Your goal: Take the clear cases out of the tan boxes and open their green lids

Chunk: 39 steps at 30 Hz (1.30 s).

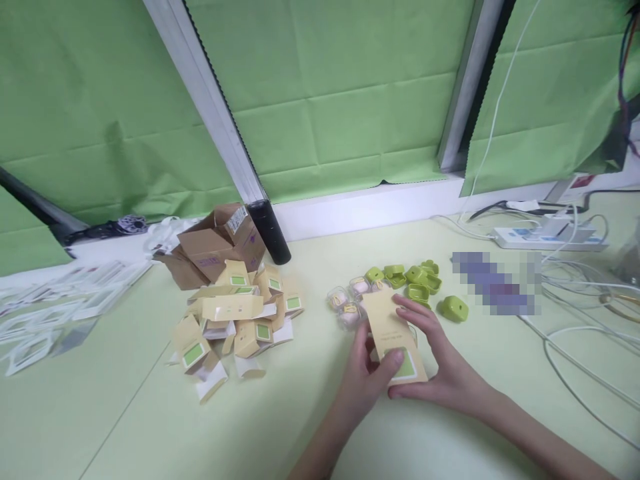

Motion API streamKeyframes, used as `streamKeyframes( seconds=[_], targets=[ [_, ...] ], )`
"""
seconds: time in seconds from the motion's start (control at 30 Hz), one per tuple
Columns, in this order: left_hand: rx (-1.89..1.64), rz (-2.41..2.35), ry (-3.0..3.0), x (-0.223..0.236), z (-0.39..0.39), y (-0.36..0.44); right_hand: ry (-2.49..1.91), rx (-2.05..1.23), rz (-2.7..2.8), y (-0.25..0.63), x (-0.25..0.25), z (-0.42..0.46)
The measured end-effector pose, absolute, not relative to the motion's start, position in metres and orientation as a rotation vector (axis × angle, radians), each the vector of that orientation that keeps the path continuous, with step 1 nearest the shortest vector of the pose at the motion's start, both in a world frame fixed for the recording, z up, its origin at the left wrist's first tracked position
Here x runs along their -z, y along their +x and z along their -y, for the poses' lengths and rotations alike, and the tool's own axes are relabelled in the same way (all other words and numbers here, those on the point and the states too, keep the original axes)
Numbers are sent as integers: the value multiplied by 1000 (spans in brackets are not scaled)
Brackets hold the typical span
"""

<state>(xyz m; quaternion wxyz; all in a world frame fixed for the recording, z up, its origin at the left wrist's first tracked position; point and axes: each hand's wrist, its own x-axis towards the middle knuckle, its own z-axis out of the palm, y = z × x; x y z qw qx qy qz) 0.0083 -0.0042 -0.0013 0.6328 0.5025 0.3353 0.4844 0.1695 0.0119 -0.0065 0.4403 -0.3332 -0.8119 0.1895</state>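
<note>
Both hands hold one small tan cardboard box (387, 320) with a green label panel above the table. My left hand (363, 373) grips its left side, thumb pressed on the front near the label. On the right edge, my right hand (445, 367) has fingers along the top and thumb at the bottom corner. Just beyond the box lie several clear round packs with pale contents (350, 313), partly hidden by it. Several green plastic cases (417, 292) are grouped behind, and a single green case (453, 308) sits to the right.
A heap of tan boxes (231, 308) lies at left, before an open brown carton (220, 243). A black cylinder (270, 233) leans by the wall. White frames (100, 293) lie far left. At right are a power strip (520, 238), loose white cables (565, 373) and a blurred-out patch.
</note>
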Motion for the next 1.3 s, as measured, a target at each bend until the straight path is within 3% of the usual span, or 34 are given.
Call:
streamKeyframes(
  seconds=[0.17,0.47,0.7,1.0,1.1,1.3],
  targets=[
    [-1152,-775,1256,4,25,4,-750,-578,2176,183,7,0],
    [-972,-1117,1261,59,80,2,-872,-527,2028,192,54,56],
    [-947,-1145,1321,60,84,2,-935,-496,2013,191,62,65],
    [-940,-1116,1561,68,81,-4,-959,-416,2223,189,41,60],
    [-1016,-1136,1588,80,82,-3,-935,-539,2270,195,32,56],
    [-1152,-1260,1422,97,82,2,-1111,-584,1917,207,-3,-31]
  ],
)
